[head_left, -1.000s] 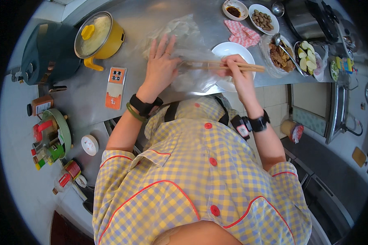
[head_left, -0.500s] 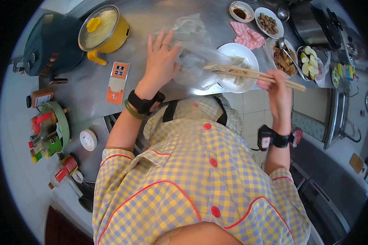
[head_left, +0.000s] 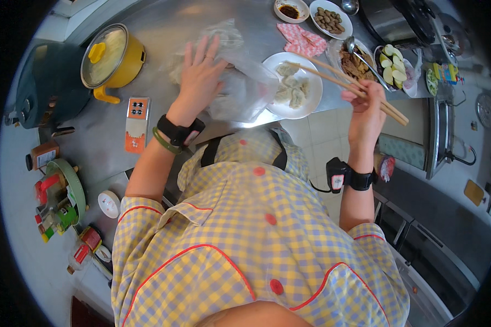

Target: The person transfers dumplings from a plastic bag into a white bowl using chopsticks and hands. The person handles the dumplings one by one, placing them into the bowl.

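My left hand (head_left: 199, 84) lies with fingers spread on a clear plastic bag (head_left: 243, 95) on the steel counter. What is in the bag is hard to make out. My right hand (head_left: 365, 111) grips a pair of wooden chopsticks (head_left: 395, 113). Their tips are over the far side of a white plate (head_left: 313, 102), by one of the pale dumplings (head_left: 295, 97) on it. Whether the tips touch that dumpling, I cannot tell. The plate sits near the counter's front edge, right beside the bag.
Left of the bag stand a yellow lidded pot (head_left: 126, 65) and an orange-and-white grater (head_left: 137, 125). Beyond the plate are a pink cloth (head_left: 300, 39), a sauce bowl (head_left: 290, 11), a dish of brown nuts (head_left: 329, 20) and a bowl of cut fruit (head_left: 394, 68).
The chopstick tips have moved from the bag's edge to above the plate's far side. The plate's dumplings are now more exposed. My left hand stays on the bag as the view shifts.
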{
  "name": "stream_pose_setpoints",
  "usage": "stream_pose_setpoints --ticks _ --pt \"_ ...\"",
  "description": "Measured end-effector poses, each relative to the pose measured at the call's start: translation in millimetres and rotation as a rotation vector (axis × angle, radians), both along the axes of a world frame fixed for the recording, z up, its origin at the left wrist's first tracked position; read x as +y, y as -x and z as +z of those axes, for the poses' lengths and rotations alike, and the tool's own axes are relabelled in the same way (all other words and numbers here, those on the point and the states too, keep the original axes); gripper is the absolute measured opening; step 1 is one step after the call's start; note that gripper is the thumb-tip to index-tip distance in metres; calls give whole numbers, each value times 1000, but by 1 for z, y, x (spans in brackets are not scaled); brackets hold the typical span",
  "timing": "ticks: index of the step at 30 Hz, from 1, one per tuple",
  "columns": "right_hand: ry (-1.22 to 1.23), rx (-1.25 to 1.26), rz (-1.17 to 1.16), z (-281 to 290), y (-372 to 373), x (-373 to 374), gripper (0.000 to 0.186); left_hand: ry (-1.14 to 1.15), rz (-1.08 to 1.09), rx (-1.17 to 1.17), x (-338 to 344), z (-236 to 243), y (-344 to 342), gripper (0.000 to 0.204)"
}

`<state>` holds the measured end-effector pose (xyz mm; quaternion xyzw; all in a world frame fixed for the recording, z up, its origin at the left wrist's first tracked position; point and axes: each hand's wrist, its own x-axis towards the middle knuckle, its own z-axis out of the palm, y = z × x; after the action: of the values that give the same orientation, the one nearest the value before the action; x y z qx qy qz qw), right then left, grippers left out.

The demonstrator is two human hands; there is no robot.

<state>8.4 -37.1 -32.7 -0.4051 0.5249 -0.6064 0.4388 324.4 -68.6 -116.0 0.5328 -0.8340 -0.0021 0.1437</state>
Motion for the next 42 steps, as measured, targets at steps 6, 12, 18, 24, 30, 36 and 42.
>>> stream_pose_setpoints --ticks 6,12,18,24,30,36,42 --pt "-129 111 476 -39 -93 -11 17 101 95 -107 -5 4 -6 48" --pt "108 342 294 -41 -81 -36 17 155 111 -130 -9 18 -28 63" --pt "174 446 306 -37 -102 -25 17 159 127 -166 -11 0 -33 70" --pt "-44 260 274 -60 -107 -24 18 58 22 -45 -8 6 -18 68" --pt "-88 299 311 -79 -100 -28 18 89 0 -82 -14 3 -9 62" --pt "-88 146 318 -80 -92 -30 22 -6 12 -22 0 6 -11 52" --pt "-189 -50 230 -47 -56 -15 26 -120 56 6 -6 12 -21 58"
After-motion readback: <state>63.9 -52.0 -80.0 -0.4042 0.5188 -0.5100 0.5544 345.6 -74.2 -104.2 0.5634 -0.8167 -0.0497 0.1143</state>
